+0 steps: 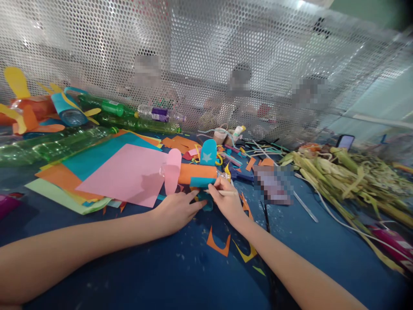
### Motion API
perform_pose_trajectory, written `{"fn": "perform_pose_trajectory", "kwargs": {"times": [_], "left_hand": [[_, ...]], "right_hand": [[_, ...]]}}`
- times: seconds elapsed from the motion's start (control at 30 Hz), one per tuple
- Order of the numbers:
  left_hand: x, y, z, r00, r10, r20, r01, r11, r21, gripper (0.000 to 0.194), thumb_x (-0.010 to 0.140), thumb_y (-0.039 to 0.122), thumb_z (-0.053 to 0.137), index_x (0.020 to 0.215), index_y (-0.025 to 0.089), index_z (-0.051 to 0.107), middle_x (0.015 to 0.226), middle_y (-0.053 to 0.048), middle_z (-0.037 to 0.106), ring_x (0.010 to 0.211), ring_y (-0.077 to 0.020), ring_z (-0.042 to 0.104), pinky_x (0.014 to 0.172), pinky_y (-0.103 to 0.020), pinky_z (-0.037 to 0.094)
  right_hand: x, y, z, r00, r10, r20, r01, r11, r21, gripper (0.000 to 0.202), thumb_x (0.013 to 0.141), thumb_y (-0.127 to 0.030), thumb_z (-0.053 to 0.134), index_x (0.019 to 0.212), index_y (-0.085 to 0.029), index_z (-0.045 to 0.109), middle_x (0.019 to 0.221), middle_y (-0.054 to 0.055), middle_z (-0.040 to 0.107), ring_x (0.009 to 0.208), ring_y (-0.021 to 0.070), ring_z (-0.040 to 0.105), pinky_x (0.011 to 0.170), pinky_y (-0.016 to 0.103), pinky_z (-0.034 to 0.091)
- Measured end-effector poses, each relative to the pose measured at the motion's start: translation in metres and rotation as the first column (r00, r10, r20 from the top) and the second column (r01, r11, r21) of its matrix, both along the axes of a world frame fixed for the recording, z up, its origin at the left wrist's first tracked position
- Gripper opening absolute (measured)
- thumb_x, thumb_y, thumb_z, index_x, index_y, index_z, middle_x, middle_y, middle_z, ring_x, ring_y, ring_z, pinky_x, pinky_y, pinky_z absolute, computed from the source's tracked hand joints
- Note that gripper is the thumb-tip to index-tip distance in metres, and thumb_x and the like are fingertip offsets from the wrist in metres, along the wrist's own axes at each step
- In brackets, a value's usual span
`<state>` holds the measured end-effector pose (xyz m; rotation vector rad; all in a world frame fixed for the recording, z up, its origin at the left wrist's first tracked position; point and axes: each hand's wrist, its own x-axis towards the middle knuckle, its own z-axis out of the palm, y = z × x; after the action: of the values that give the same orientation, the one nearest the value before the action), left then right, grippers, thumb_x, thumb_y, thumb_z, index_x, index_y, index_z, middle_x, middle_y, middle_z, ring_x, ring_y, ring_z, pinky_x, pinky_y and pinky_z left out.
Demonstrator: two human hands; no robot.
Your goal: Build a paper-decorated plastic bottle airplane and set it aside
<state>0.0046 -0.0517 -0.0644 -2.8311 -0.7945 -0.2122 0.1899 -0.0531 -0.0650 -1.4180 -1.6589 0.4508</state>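
Note:
My left hand point(176, 211) lies on the table with its fingers stretched out, pressing on a small blue paper piece point(208, 203). Pinched in the fingers of my right hand point(227, 200) is a thin pale pencil-like stick point(227, 193), its tip close to that blue paper. Just beyond both hands lies a clear plastic bottle wrapped in orange paper point(193, 173), with a blue strip along its side. A pink paper oval point(173, 171) stands at its left end. Above it rises a blue rounded paper piece point(208, 153) bearing a pale star.
Coloured paper sheets point(125, 174) are stacked at left, with green bottles point(74, 142) behind. Orange offcuts point(218, 243) lie in front. A blurred phone-like object point(273, 186), a white cable point(335, 211) and dried husks point(351, 181) are at right. A perforated metal screen point(200, 56) borders the back.

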Motion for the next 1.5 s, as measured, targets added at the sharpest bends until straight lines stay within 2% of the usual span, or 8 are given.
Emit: {"fn": "perform_pose_trajectory", "kwargs": {"times": [0.33, 0.67, 0.93, 1.17, 1.5], "left_hand": [[-0.0008, 0.0011, -0.0023, 1.0, -0.004, 0.021, 0.004, 1.0, 0.006, 0.038, 0.092, 0.025, 0.036, 0.13, 0.025, 0.041, 0.122, -0.014, 0.048, 0.084, -0.0192, 0.061, 0.076, -0.035, 0.048], [-0.0011, 0.0001, 0.0, 1.0, 0.007, -0.004, -0.007, 1.0, 0.004, 0.037, 0.091, 0.024, 0.036, 0.128, 0.024, 0.042, 0.123, -0.013, 0.047, 0.077, -0.0188, 0.06, 0.07, -0.036, 0.05], [-0.0024, -0.0005, -0.0003, 1.0, -0.009, 0.017, 0.009, 1.0, 0.013, 0.038, 0.092, 0.024, 0.037, 0.129, 0.024, 0.042, 0.121, -0.012, 0.05, 0.08, -0.0189, 0.06, 0.071, -0.034, 0.05], [-0.0019, -0.0009, 0.0026, 1.0, 0.0, -0.003, 0.0, 1.0, -0.015, 0.039, 0.091, 0.025, 0.037, 0.13, 0.024, 0.041, 0.115, -0.012, 0.053, 0.075, -0.0182, 0.059, 0.067, -0.033, 0.05], [-0.0023, -0.0008, 0.0038, 1.0, -0.006, 0.0, 0.006, 1.0, -0.011, 0.038, 0.092, 0.025, 0.034, 0.129, 0.023, 0.042, 0.116, -0.012, 0.053, 0.074, -0.0181, 0.06, 0.068, -0.035, 0.05]], "right_hand": [[0.0006, -0.0007, 0.0016, 1.0, 0.024, -0.014, -0.024, 1.0, -0.006, 0.025, 0.083, -0.033, 0.05, 0.063, -0.022, 0.038, 0.054, -0.006, 0.041, 0.049, 0.0117, 0.041, 0.05, 0.024, 0.033], [0.002, -0.0006, 0.0017, 1.0, 0.026, 0.003, -0.027, 0.999, 0.03, 0.026, 0.083, -0.032, 0.049, 0.062, -0.023, 0.037, 0.054, -0.005, 0.042, 0.05, 0.0125, 0.045, 0.054, 0.024, 0.037], [0.0016, -0.001, 0.0018, 0.999, 0.019, 0.049, -0.021, 0.999, 0.031, 0.025, 0.083, -0.034, 0.05, 0.063, -0.023, 0.039, 0.053, -0.004, 0.044, 0.05, 0.013, 0.045, 0.053, 0.025, 0.036], [0.0026, -0.0007, 0.0002, 0.998, 0.014, 0.064, -0.017, 0.999, 0.035, 0.025, 0.083, -0.032, 0.05, 0.063, -0.023, 0.038, 0.055, -0.004, 0.044, 0.052, 0.0128, 0.044, 0.053, 0.024, 0.035], [0.0004, -0.0025, 0.0044, 0.999, 0.037, -0.011, -0.036, 0.999, 0.034, 0.025, 0.082, -0.029, 0.049, 0.061, -0.023, 0.036, 0.052, -0.005, 0.041, 0.05, 0.0129, 0.045, 0.052, 0.024, 0.038]]}}
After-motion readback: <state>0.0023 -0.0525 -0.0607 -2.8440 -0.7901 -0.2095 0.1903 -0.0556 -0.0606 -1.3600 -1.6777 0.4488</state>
